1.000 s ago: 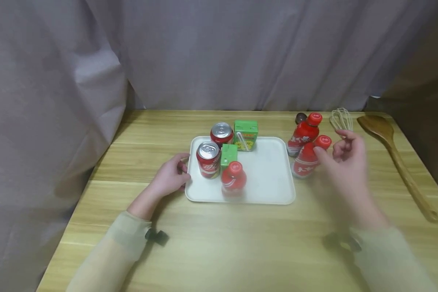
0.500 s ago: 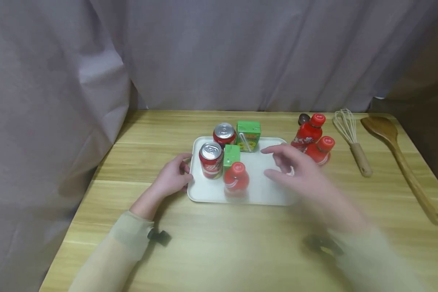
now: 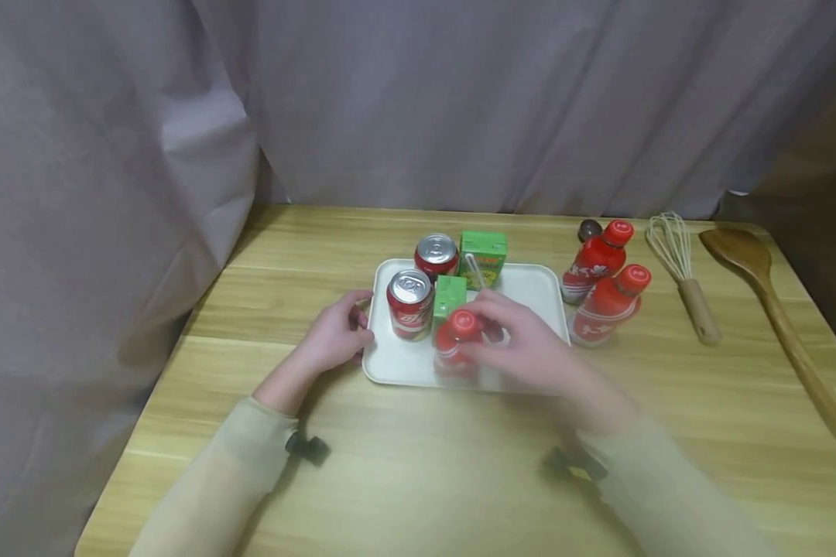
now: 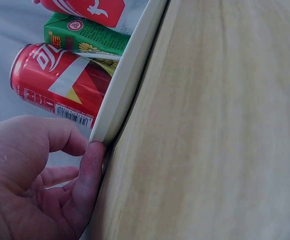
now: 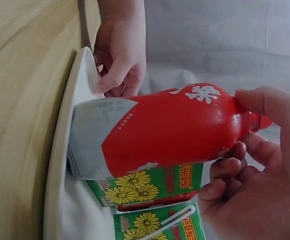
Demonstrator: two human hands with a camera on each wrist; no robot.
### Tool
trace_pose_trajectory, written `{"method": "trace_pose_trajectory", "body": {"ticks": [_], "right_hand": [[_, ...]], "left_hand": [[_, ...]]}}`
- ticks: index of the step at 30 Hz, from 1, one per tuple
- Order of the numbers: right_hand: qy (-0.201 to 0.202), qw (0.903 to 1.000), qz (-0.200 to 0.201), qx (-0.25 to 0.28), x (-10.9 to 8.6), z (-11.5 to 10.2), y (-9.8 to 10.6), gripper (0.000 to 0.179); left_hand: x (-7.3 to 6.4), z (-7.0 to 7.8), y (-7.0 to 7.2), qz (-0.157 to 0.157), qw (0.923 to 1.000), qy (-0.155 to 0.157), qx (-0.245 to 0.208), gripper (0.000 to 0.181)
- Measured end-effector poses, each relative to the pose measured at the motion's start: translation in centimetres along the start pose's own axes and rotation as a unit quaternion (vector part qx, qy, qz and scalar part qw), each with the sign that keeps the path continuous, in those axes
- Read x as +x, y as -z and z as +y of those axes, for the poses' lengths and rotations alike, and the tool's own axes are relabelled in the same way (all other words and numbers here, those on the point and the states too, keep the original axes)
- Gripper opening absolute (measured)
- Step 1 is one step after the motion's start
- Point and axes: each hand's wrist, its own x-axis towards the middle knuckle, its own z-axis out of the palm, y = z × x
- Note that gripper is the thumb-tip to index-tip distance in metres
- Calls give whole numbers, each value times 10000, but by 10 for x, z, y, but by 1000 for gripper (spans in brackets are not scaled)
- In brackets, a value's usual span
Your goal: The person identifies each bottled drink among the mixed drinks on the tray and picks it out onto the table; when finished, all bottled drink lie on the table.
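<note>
On the white tray [image 3: 539,290] stand two red soda cans, one in front [image 3: 409,313] and one behind it [image 3: 436,259]. Two green juice boxes, a front one [image 3: 450,294] and a back one [image 3: 488,247], stand beside them. My left hand [image 3: 334,333] pinches the tray's left rim between thumb and finger, as the left wrist view shows. With thumb and fingers around its neck and shoulder, my right hand [image 3: 529,348] grips a red drink bottle [image 5: 160,127] at the tray's front. The bottle is upright, its base at the tray floor.
Right of the tray stand two more red drink bottles, one nearer [image 3: 604,309] and one farther [image 3: 595,263]. Behind them is a small dark round object [image 3: 589,229]. A whisk [image 3: 683,263] and a wooden spatula [image 3: 773,294] lie farther right. A grey curtain [image 3: 418,108] hangs behind the table.
My right hand has moved left from the nearer bottle beside the tray and taken hold of the drink bottle on the tray. My left hand has stayed at the tray's rim.
</note>
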Motion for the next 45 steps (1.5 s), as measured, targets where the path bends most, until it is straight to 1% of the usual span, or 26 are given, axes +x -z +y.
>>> {"method": "trace_pose_trajectory", "body": {"ticks": [3,8,12,14,20,23,25,31,36,39,41,45], "right_hand": [[-92,9999,104,36,0,0,-1,35],[-402,9985,311,190,1,-1,-5,33],[-573,9967,431,377,4,-1,-9,37],[-474,9972,411,399,6,1,-10,39],[247,9996,139,83,4,7,-4,37],[358,9992,108,125,3,8,-2,34],[353,9992,133,128,3,8,-3,32],[95,9989,378,263,3,5,-9,30],[-200,9972,594,405,3,4,-14,31],[-366,9965,609,436,4,5,-14,34],[-319,9973,524,401,4,6,-13,35],[26,9996,235,161,3,10,-9,37]], "left_hand": [[1,0,0,-3,10000,-11,30,77],[0,1,0,-6,10000,-7,-18,77],[-2,2,1,28,10000,18,-47,77],[-3,2,2,52,10000,24,-34,77],[-4,2,3,34,10000,35,-22,76],[-3,3,3,20,10000,35,-84,75],[-3,3,3,8,9999,36,-111,75],[-1,3,2,29,10000,-35,17,75],[0,3,2,13,10000,-50,-4,75],[-1,3,2,3,10000,-34,-10,75],[-1,3,2,6,10000,-32,3,75],[-1,3,1,16,10000,-36,71,75]]}}
